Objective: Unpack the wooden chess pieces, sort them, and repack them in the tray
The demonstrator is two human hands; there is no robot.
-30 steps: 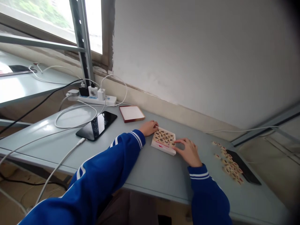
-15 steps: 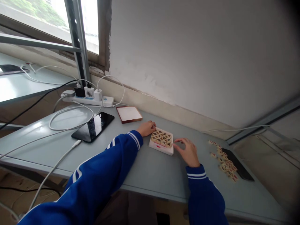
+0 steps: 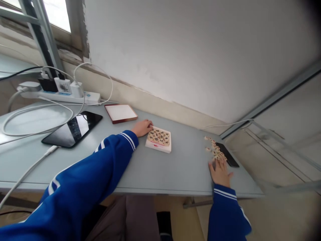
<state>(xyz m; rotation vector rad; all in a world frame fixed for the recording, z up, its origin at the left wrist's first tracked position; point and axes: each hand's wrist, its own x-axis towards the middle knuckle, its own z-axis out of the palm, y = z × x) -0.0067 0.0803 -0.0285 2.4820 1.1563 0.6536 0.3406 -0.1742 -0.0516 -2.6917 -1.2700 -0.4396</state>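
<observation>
A small cream tray point(image 3: 157, 147) stands on the grey table point(image 3: 183, 170), packed with round wooden Chinese chess pieces point(image 3: 158, 136) marked in black, and a pink-red mark shows on its near strip. My left hand point(image 3: 142, 128) rests with its fingertips on the tray's far-left corner, beside the pieces. To the right, a loose heap of similar pieces point(image 3: 215, 149) lies partly on a black flat pad point(image 3: 227, 155). My right hand point(image 3: 220, 173) is spread on the table, fingers at the heap's near end, with nothing visible in it.
A white board with a red-brown edge point(image 3: 120, 113) lies behind the tray. A black phone point(image 3: 72, 129) lies to the left, with white cables running to a power strip point(image 3: 59, 96) at the table's back. The table's front edge passes below my hands.
My right hand has left the tray's right side and moved right to the loose heap. My left hand stays at the tray's corner. The whole view has shifted left and the table looks smaller.
</observation>
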